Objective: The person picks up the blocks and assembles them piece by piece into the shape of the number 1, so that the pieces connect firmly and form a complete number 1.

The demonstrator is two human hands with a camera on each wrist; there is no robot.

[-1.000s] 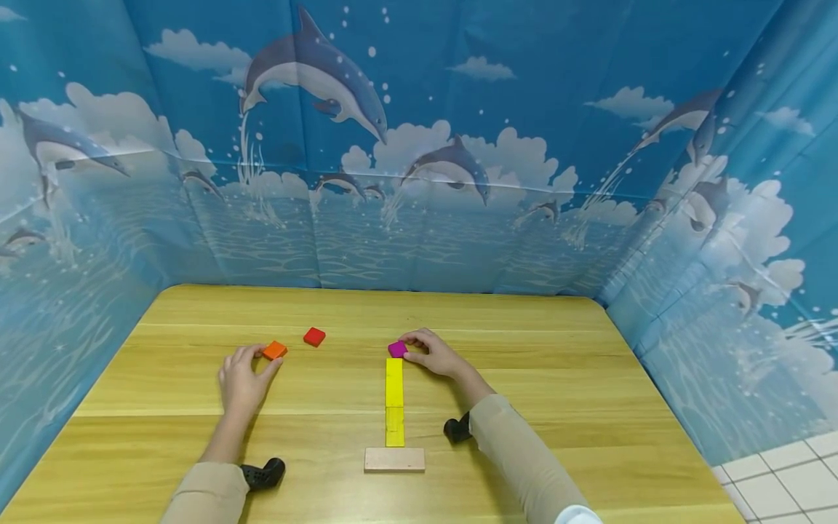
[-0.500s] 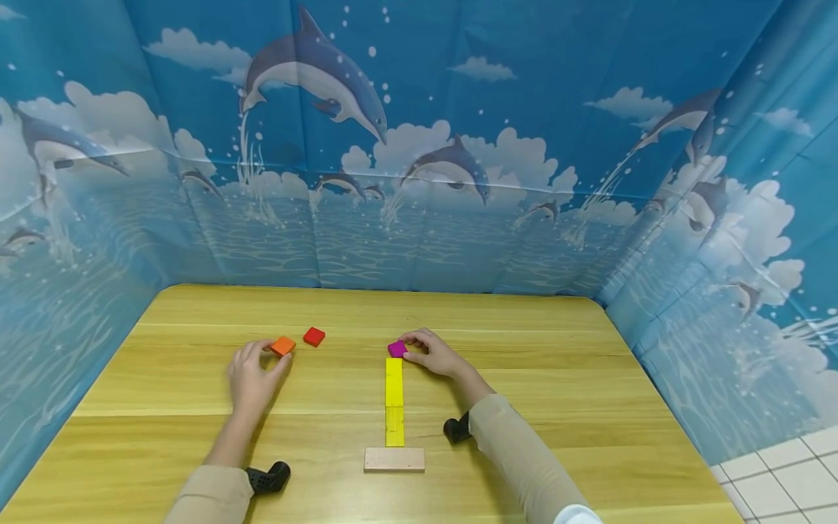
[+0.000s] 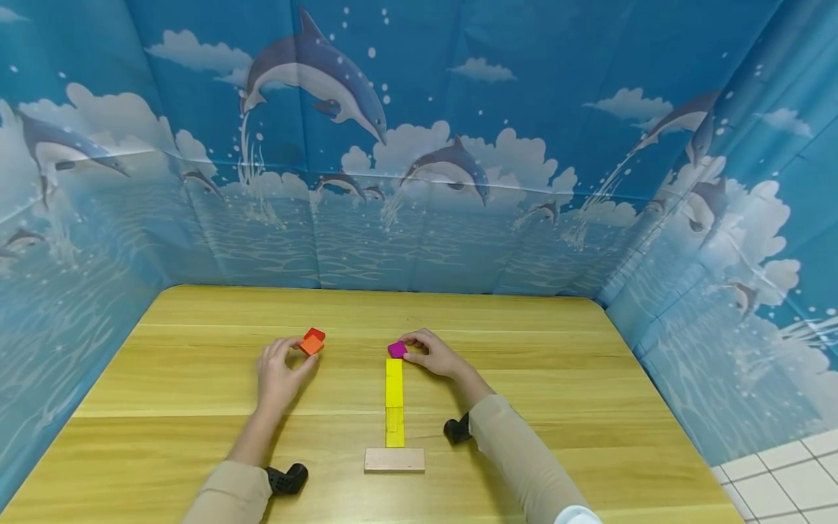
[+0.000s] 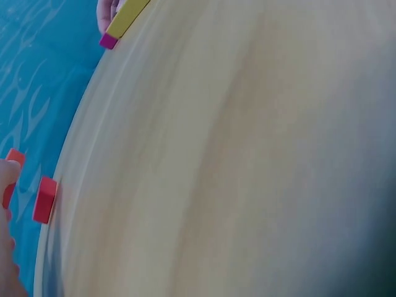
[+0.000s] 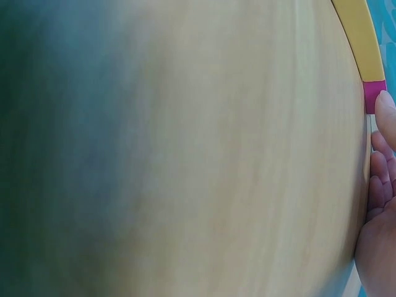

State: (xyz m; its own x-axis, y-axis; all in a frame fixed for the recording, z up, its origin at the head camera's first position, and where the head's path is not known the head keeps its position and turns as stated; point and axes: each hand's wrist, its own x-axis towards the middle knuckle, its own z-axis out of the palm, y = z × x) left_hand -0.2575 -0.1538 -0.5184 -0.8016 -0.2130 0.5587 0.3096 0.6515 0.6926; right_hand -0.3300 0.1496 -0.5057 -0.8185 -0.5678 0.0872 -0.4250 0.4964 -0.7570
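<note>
Between its thumb and fingers, my left hand (image 3: 278, 375) pinches a flat orange block (image 3: 311, 345). In the head view the orange block partly overlaps a red block (image 3: 316, 334). The left wrist view shows the red block (image 4: 44, 199) on the table, apart from the held block (image 4: 12, 170). My right hand (image 3: 435, 354) holds a small purple block (image 3: 396, 349) at the far end of a straight yellow row. A yellow block (image 3: 394, 382) meets the purple one; another yellow block (image 3: 395, 428) lies nearer. In the right wrist view, the thumb (image 5: 387, 120) rests against the purple block (image 5: 373, 96).
A pale wooden block (image 3: 394, 460) lies crosswise at the near end of the yellow row. All of this is on a wood-grain table (image 3: 556, 364). A blue dolphin curtain (image 3: 425, 218) stands behind and at the sides. Black devices (image 3: 288, 479) sit at both wrists.
My left hand has carried the orange block rightward, from left of the red block to where it overlaps it in the head view. The right hand and purple block stay in place.
</note>
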